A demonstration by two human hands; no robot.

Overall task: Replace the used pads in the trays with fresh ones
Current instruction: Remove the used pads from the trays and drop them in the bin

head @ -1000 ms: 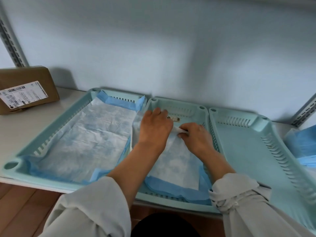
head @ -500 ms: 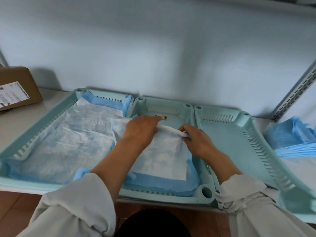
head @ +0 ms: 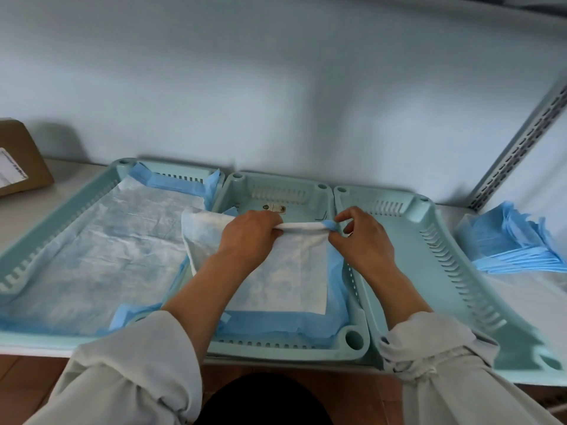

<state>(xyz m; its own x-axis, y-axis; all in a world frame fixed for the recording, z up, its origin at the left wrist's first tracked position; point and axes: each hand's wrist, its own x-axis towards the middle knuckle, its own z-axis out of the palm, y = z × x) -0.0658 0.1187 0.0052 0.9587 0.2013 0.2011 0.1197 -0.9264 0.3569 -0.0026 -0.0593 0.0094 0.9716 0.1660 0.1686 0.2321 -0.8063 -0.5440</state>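
The pad (head: 288,271) lies in the middle tray (head: 352,338), its far edge rolled up. The left hand (head: 248,237) grips that roll; the right hand (head: 362,240) pinches its blue end. The left tray (head: 61,207) holds another pad (head: 107,240); the right tray (head: 435,271) is bare. Blue pads (head: 515,243) are stacked at the shelf's right edge.

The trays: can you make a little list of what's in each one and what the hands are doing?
left tray: pad spread flat inside
middle tray: pad with far edge lifted and rolled
right tray: bare, no pad
left hand: grips the rolled edge
right hand: pinches the rolled edge's blue corner
stack of blue pads: on the shelf, right of the trays
cardboard box: far left
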